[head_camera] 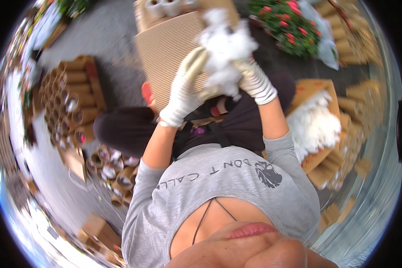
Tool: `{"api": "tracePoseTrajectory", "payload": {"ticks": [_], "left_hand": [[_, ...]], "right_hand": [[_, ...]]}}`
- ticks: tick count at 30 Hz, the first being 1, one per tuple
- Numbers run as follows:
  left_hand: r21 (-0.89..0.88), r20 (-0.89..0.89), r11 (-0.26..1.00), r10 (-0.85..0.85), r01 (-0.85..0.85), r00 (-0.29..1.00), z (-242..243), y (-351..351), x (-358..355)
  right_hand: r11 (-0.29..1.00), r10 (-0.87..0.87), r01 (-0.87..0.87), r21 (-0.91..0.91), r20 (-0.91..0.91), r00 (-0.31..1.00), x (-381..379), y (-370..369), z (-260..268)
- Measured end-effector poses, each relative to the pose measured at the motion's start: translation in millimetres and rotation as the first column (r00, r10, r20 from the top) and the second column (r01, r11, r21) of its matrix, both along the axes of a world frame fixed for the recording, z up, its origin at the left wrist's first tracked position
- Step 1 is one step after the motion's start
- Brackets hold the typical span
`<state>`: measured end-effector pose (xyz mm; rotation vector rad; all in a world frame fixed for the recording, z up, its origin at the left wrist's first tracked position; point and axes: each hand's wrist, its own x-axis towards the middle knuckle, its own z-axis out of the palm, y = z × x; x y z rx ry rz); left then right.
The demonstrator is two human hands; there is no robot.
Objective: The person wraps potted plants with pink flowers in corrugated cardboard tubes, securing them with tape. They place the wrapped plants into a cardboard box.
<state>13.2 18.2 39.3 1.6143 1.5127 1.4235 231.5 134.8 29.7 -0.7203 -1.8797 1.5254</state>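
My left hand (pixel 187 87), in a white knit glove with a cream palm, is spread above a ribbed corrugated cardboard sheet (pixel 167 50). Its fingers are apart at the left edge of a loose clump of white fluffy fibre (pixel 224 47). On the clump's lower right side, my right hand (pixel 256 80), gloved alike, has its fingertips sunk into the fibre and grips it. The clump is slightly blurred and hides the sheet's right part. Beyond the sheet, white rolls (pixel 162 7) stand on cardboard.
An open cardboard box (pixel 316 83) of white fibre (pixel 315 124) stands at my right. Stacked cardboard tubes (pixel 70 97) lie at left, with more tubes (pixel 117 174) nearer. Potted plants with pink-red flowers (pixel 288 30) stand at upper right. Further tubes (pixel 358 100) line the far right.
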Motion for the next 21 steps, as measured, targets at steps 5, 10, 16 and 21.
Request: {"api": "tracePoseTrajectory", "payload": {"ticks": [5,10,16,21], "left_hand": [[-0.158,0.884,0.987,0.143,-0.002,0.445,-17,-19,-58],[-0.263,0.567,0.961,0.227,-0.088,0.792,-36,-32,-63],[-0.42,0.012,0.865,0.307,-0.274,0.952,-14,-20,-86],[-0.431,-0.707,0.829,-0.065,-0.356,0.704,-33,-5,-80]], "right_hand": [[0.767,0.083,-0.127,-0.629,-0.099,0.992,-77,-11,-1],[0.848,-0.042,0.033,-0.53,-0.004,0.999,-129,-41,19],[0.948,-0.309,0.298,-0.113,-0.094,0.946,-138,-5,9],[0.897,-0.203,0.024,0.441,0.364,0.909,-156,3,-44]]}}
